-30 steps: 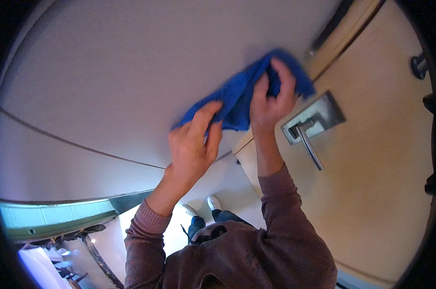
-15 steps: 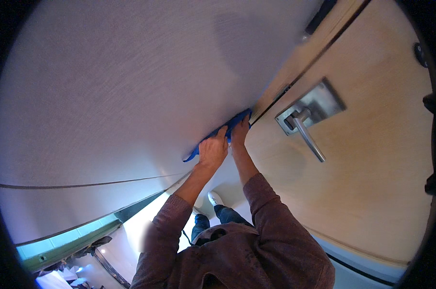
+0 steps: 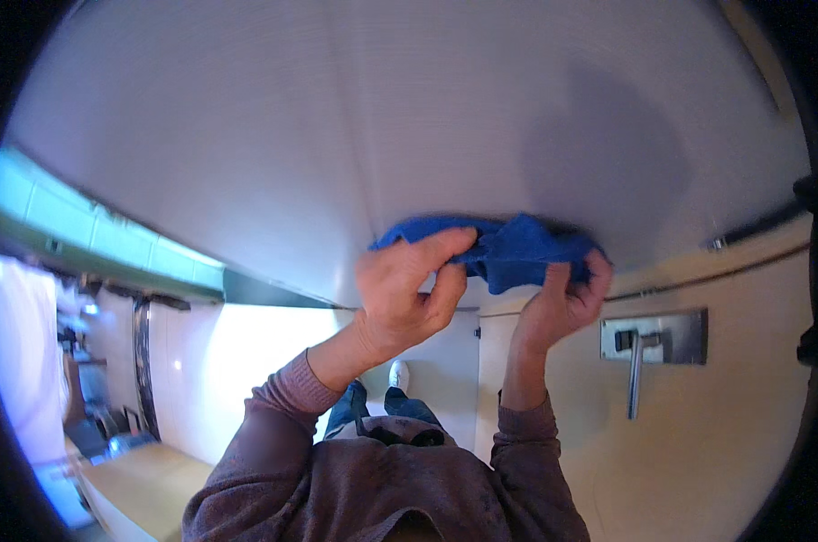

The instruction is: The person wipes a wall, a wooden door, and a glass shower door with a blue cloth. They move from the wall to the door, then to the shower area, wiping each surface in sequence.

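A crumpled blue cloth (image 3: pixel 522 248) is stretched between my two hands, close against a smooth grey wall panel (image 3: pixel 292 154). My left hand (image 3: pixel 409 280) pinches its left part between thumb and fingers. At the right end of the cloth, my right hand (image 3: pixel 571 303) grips it with bent fingers. Both forearms reach up from below in brown sleeves. Whether the cloth touches the panel all along its length I cannot tell.
To the right is a light wooden door (image 3: pixel 698 452) with a metal lever handle (image 3: pixel 635 370). On the left runs a green ledge (image 3: pixel 111 248), with a wooden surface (image 3: pixel 147 483) lower down. My white shoe (image 3: pixel 398 374) stands on the floor below.
My view has turned, so the door now lies lower right. Both hands have come up off the panel's edge and spread apart, with the cloth bunched between them.
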A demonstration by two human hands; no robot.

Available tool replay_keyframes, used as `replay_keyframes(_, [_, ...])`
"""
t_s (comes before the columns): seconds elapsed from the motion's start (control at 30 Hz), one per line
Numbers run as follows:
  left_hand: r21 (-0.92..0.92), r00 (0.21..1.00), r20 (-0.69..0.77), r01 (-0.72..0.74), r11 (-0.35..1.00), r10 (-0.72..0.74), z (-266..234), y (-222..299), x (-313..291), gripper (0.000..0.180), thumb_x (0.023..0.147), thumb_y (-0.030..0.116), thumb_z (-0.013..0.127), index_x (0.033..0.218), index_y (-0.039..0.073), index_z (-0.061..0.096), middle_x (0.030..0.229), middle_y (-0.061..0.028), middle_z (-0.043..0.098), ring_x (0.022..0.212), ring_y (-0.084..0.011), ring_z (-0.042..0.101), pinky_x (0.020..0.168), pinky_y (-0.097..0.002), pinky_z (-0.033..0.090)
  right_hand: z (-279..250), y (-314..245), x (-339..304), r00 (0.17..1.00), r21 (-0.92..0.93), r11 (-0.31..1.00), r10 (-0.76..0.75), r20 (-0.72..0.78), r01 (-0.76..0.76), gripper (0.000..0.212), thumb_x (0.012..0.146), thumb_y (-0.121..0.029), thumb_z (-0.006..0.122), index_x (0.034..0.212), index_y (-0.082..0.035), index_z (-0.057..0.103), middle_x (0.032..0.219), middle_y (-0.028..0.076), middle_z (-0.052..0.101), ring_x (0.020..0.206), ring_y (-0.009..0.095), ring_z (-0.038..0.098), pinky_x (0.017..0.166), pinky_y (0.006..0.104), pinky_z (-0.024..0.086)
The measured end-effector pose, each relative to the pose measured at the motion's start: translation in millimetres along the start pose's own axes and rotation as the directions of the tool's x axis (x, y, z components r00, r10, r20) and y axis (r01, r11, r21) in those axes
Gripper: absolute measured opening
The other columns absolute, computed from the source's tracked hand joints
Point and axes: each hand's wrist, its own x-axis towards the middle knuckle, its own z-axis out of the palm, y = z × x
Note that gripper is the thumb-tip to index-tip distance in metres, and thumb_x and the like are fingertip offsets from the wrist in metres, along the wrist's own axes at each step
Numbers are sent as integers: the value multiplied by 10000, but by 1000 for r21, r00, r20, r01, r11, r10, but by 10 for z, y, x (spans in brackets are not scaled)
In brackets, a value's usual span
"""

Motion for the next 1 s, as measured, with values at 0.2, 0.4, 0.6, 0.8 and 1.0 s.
replay_keyframes(0.2, [73,996,-87,-11,997,18,-308,-44,127,287,650,37,635,933,49,596,707,-57,588,509,-190,541,448,-287,434,473,-252,-205,923,-118,923,-342,178,365,247,750,-82,649,966,4,565,915,98,608,790,197,573,732,311,459])
replay_keyframes(0.4, [203,978,89,168,965,-189,-329,-550,-748,267,648,83,650,895,58,551,622,-70,510,536,-221,550,461,-313,441,447,261,-745,792,-285,788,-374,483,546,205,721,-95,656,902,-26,588,780,136,628,629,292,598,578,366,480])
replay_keyframes(0.6, [267,941,103,286,920,-322,-445,-1066,-1484,243,652,72,636,876,55,541,660,-87,530,595,-269,563,513,-351,456,535,647,-1364,762,-284,862,-164,626,419,166,701,-68,628,858,-21,598,801,149,620,660,323,581,609,382,464])
replay_keyframes(0.8, [103,912,-244,362,926,-329,-1051,-1117,-1177,225,638,37,618,854,51,558,662,-108,530,601,-294,548,513,-371,435,1018,128,-1548,802,-273,909,-101,588,314,210,736,-70,615,926,12,581,885,150,608,786,286,572,730,363,454])
replay_keyframes(1.0, [148,909,-391,218,965,-145,-1701,-1128,-345,239,603,18,636,826,45,554,630,-106,500,563,-282,528,485,-357,422,1683,-558,-1472,872,-89,935,-282,400,343,264,783,-96,616,1009,31,566,950,114,597,835,199,565,762,305,460])
